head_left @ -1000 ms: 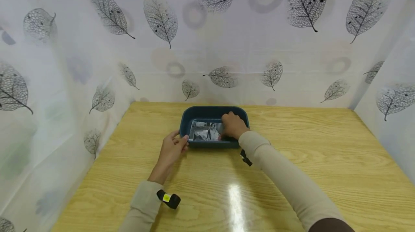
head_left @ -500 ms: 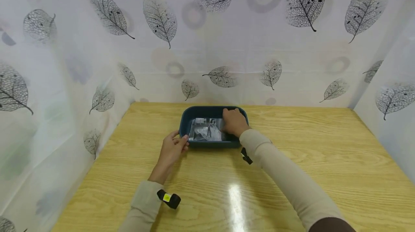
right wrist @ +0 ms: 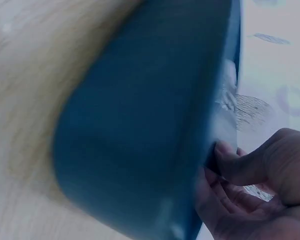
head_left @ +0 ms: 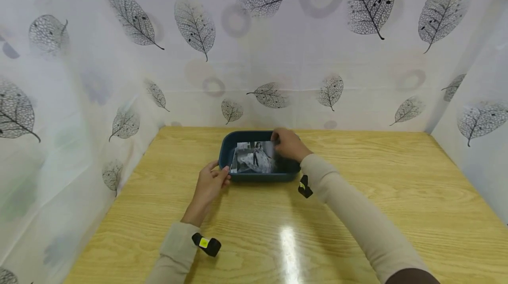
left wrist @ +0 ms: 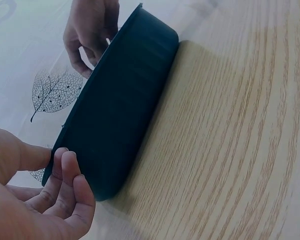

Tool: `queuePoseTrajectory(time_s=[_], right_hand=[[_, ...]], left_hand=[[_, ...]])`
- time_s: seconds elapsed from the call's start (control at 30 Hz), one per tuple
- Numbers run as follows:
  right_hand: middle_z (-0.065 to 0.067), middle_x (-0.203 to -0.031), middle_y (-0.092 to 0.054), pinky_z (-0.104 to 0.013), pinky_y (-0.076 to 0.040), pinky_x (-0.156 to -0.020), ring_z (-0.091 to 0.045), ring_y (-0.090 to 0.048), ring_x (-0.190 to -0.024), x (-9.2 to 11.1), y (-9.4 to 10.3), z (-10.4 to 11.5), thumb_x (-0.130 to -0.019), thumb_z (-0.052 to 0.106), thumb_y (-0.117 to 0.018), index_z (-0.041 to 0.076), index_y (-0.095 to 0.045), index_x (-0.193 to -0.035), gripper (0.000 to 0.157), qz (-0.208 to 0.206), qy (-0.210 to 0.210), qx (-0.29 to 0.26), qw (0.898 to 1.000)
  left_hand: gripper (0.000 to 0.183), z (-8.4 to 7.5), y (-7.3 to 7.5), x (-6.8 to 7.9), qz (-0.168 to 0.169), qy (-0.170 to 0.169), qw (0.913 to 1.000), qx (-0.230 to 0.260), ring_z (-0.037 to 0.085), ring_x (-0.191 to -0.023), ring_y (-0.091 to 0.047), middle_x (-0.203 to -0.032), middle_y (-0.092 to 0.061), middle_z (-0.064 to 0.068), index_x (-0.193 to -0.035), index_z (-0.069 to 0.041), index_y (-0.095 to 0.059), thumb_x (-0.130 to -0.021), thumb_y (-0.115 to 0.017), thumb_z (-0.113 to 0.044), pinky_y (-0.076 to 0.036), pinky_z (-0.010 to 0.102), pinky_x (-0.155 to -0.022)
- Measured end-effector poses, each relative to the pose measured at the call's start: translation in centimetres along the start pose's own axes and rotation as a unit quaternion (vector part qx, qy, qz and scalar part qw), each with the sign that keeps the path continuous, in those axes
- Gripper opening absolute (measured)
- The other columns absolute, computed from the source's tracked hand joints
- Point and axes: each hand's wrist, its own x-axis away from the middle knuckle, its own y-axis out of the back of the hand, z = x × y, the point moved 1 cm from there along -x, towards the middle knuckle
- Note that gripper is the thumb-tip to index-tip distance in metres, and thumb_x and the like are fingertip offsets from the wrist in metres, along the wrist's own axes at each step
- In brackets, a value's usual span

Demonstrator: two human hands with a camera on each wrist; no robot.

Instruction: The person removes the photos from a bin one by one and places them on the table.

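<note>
A dark blue rectangular plastic tray (head_left: pixel 262 177) stands on the table near its back edge. My left hand (head_left: pixel 209 182) pinches the tray's front left corner, thumb on the rim and fingers against the outer wall, as the left wrist view shows. Inside the tray a black-and-white photo (head_left: pixel 255 158) with a figure in a wide dress is raised at its right side. My right hand (head_left: pixel 290 143) pinches that right edge between thumb and fingers; in the right wrist view the thumb (right wrist: pixel 235 162) presses on the photo. Another edge peeks out under the photo's left side; what it belongs to is unclear.
The light wooden table (head_left: pixel 254 231) carries the tray. A whitish curtain (head_left: pixel 254 63) with leaf prints hangs behind the table and along both sides. Dark wrist bands (head_left: pixel 207 244) are on both sleeves.
My right hand has risen a little out of the tray toward its back rim, lifting the photo's right and far edges. The left hand and the tray have stayed in place.
</note>
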Motion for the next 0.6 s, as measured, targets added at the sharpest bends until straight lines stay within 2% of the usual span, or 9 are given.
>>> queuePoseTrajectory(time_s=[0.1,0.23,0.4,0.6], right_hand=[[-0.024,-0.108,-0.066,-0.044,-0.055,-0.076,-0.035,-0.065,-0.094,0.3,1.2,-0.1,-0.087,-0.008,-0.065,-0.006,-0.063,-0.109,0.022,0.001,0.011,-0.069,0.998],[-0.026,-0.108,-0.068,-0.04,-0.057,-0.066,-0.031,-0.068,-0.082,0.7,3.2,-0.2,-0.093,-0.006,-0.065,-0.005,-0.063,-0.113,0.02,0.023,-0.006,-0.139,0.99],[-0.024,-0.105,-0.068,-0.04,-0.057,-0.067,-0.029,-0.067,-0.079,1.4,5.9,-0.7,-0.096,-0.007,-0.063,-0.004,-0.063,-0.116,0.021,0.027,-0.039,-0.171,0.984],[-0.023,-0.104,-0.064,-0.034,-0.056,-0.068,-0.028,-0.064,-0.085,2.6,8.8,-2.6,-0.097,-0.006,-0.062,-0.005,-0.062,-0.117,0.02,0.019,-0.069,-0.191,0.979]], left_hand=[[0.052,0.0,0.0,0.0,0.003,-0.004,1.0,0.001,0.009,-0.067,-0.063,-0.092,-0.069,0.018,-0.148,0.009,-0.039,-0.104,-0.058,-0.011,-0.055,0.027,-0.069],[0.051,0.0,0.0,0.0,0.002,-0.003,1.0,-0.002,0.01,-0.068,-0.064,-0.094,-0.07,0.019,-0.149,0.008,-0.039,-0.105,-0.057,-0.011,-0.056,0.028,-0.07],[0.051,0.0,0.1,0.0,0.001,0.001,1.0,-0.006,0.011,-0.07,-0.064,-0.096,-0.069,0.021,-0.149,0.007,-0.038,-0.105,-0.056,-0.01,-0.055,0.027,-0.07],[0.05,0.0,-0.1,0.0,-0.001,-0.001,1.0,-0.002,0.01,-0.068,-0.063,-0.094,-0.069,0.02,-0.149,0.008,-0.039,-0.105,-0.056,-0.009,-0.055,0.026,-0.068]])
